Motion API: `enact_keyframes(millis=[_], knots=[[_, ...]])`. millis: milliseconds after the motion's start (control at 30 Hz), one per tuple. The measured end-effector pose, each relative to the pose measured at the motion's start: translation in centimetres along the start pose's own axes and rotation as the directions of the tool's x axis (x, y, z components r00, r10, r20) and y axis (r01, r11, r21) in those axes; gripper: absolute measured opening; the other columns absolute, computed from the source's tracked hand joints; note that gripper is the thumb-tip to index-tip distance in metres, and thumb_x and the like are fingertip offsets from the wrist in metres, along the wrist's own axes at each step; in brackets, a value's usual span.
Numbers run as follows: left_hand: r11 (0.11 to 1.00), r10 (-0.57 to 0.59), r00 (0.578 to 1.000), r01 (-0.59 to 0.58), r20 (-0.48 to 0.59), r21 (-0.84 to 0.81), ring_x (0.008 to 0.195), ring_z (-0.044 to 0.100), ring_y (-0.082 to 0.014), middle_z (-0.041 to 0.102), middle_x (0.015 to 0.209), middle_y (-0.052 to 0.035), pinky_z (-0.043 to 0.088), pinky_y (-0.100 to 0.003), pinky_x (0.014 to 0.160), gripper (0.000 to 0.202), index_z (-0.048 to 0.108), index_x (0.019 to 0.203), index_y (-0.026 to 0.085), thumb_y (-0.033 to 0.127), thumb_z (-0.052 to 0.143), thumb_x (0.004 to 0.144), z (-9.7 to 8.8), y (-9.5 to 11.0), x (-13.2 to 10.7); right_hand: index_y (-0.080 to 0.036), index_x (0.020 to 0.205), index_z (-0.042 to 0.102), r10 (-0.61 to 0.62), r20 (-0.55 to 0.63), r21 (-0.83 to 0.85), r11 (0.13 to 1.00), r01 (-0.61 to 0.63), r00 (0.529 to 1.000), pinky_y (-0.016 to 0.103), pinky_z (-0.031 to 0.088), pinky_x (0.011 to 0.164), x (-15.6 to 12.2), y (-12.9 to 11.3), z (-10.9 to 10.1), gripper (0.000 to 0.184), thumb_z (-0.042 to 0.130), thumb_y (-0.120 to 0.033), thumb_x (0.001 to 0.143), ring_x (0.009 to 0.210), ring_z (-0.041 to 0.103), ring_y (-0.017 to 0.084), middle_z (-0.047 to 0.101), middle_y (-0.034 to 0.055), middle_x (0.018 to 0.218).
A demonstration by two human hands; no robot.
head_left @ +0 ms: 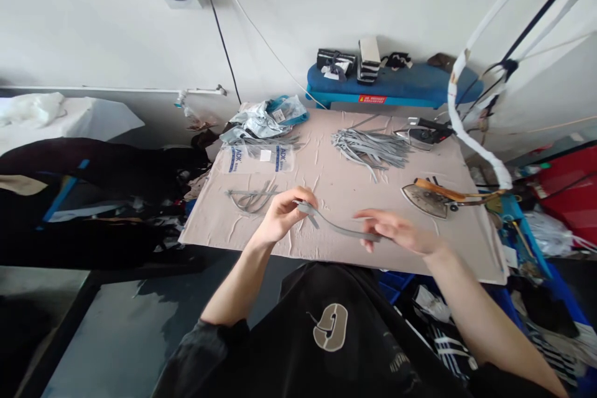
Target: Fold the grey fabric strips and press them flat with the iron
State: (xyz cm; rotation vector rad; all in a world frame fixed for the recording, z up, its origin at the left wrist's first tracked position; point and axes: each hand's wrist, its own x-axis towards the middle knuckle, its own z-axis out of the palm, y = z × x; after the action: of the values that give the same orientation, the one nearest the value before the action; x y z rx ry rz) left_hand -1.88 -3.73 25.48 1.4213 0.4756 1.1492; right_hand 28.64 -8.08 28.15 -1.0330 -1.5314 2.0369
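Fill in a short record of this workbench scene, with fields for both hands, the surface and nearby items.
left hand: pinches one end of a grey strip
right hand: holds its other end
surface: table covered in wrinkled beige cloth
beyond hands: large pile of strips; small pile to the left
right side: iron on the cloth
far left corner: plastic bags

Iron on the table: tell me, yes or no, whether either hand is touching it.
No: the iron lies apart, while the left hand and right hand hold a grey strip.
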Motion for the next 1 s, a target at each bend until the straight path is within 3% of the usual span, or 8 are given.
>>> enact_keyframes(millis=[100, 267, 333, 400, 500, 633, 833, 1000], knots=[[1.000, 0.021, 0.999, -0.021, 0.041, 0.005, 0.087, 0.065, -0.0199, 0.068, 0.088, -0.0067, 0.053, -0.039, 0.082, 0.027, 0.073, 0.092, 0.022, 0.049, 0.070, 0.092, 0.9, 0.4, 0.5, -0.017, 0.136, 0.055, -0.143, 0.095, 0.121, 0.984, 0.131, 0.985, 0.036, 0.049, 0.085, 3.9, 0.6, 3.1, 0.061, 0.060, -0.061, 0.094, 0.087, 0.068, 0.017, 0.070, 0.0066, 0.098], [0.996, -0.090, 0.992, 0.092, 0.088, -0.010, 0.102, 0.068, -0.0217, 0.069, 0.118, -0.0097, 0.057, -0.037, 0.083, 0.027, 0.075, 0.087, 0.022, 0.047, 0.066, 0.095, 1.7, 0.7, 0.6, -0.018, 0.085, 0.063, -0.291, -0.006, 0.191, 0.939, 0.287, 0.957, 0.031, 0.043, 0.072, 6.9, -1.1, 6.5, 0.039, 0.059, -0.055, 0.097, 0.063, 0.052, 0.010, 0.055, -0.0034, 0.062], [0.996, -0.087, 0.995, 0.087, 0.051, 0.001, 0.118, 0.064, -0.0256, 0.066, 0.130, -0.0109, 0.055, -0.041, 0.096, 0.028, 0.075, 0.103, 0.024, 0.049, 0.067, 0.094, 1.7, 0.8, 0.4, -0.018, 0.083, 0.063, -0.283, -0.082, 0.164, 0.942, 0.293, 0.956, 0.028, 0.036, 0.062, 6.7, -1.8, 6.6, 0.035, 0.059, -0.050, 0.099, 0.057, 0.042, 0.008, 0.046, -0.0064, 0.057], [0.994, -0.096, 0.991, 0.100, -0.093, 0.042, 0.127, 0.059, -0.0258, 0.065, 0.133, -0.0104, 0.049, -0.042, 0.107, 0.036, 0.071, 0.119, 0.025, 0.049, 0.070, 0.092, 1.4, 0.8, -0.1, -0.018, 0.086, 0.065, -0.258, -0.170, 0.101, 0.955, 0.277, 0.951, 0.027, 0.029, 0.055, 6.2, -2.3, 6.4, 0.033, 0.060, -0.049, 0.098, 0.053, 0.035, 0.007, 0.041, -0.0078, 0.056], [0.973, -0.221, 0.935, 0.231, -0.279, 0.004, 0.098, 0.066, -0.0185, 0.070, 0.105, -0.0062, 0.053, -0.035, 0.094, 0.036, 0.071, 0.105, 0.021, 0.054, 0.060, 0.097, 1.0, 0.6, -0.8, -0.018, 0.087, 0.065, -0.231, -0.279, -0.028, 0.972, 0.233, 0.932, 0.028, 0.026, 0.052, 5.5, -2.7, 6.0, 0.036, 0.062, -0.053, 0.095, 0.053, 0.034, 0.008, 0.039, -0.0073, 0.058], [0.910, -0.410, 0.912, 0.406, -0.033, -0.085, 0.076, 0.064, -0.0182, 0.068, 0.084, -0.0071, 0.053, -0.035, 0.075, 0.063, 0.070, 0.094, 0.017, 0.072, 0.039, 0.098, 1.2, 0.7, -1.3, -0.018, 0.091, 0.067, -0.244, -0.308, -0.224, 0.958, 0.179, 0.920, 0.027, 0.026, 0.054, 5.4, -2.9, 6.0, 0.038, 0.058, -0.054, 0.096, 0.057, 0.035, 0.008, 0.044, -0.0045, 0.064], [0.871, -0.401, 0.914, 0.402, -0.063, 0.282, 0.067, 0.053, -0.0117, 0.059, 0.069, 0.0007, 0.042, -0.026, 0.066, 0.043, 0.060, 0.078, 0.017, 0.056, 0.060, 0.095, 3.0, 0.9, 0.1, -0.017, 0.090, 0.071, -0.264, -0.314, -0.407, 0.905, 0.122, 0.912, 0.026, 0.030, 0.059, 5.7, -2.5, 5.8, 0.041, 0.050, -0.050, 0.100, 0.060, 0.037, 0.009, 0.052, -0.0022, 0.069], [0.841, -0.384, 0.913, 0.407, -0.136, 0.357, 0.066, 0.056, -0.0118, 0.062, 0.067, -0.0003, 0.044, -0.025, 0.066, 0.043, 0.060, 0.071, 0.018, 0.054, 0.057, 0.094, 2.6, -3.2, 1.3, -0.017, 0.087, 0.068, -0.182, -0.406, -0.320, 0.946, 0.047, 0.896, 0.025, 0.031, 0.057, 5.0, 1.8, 2.9, 0.037, 0.059, -0.052, 0.093, 0.060, 0.041, 0.009, 0.052, -0.0028, 0.067]])
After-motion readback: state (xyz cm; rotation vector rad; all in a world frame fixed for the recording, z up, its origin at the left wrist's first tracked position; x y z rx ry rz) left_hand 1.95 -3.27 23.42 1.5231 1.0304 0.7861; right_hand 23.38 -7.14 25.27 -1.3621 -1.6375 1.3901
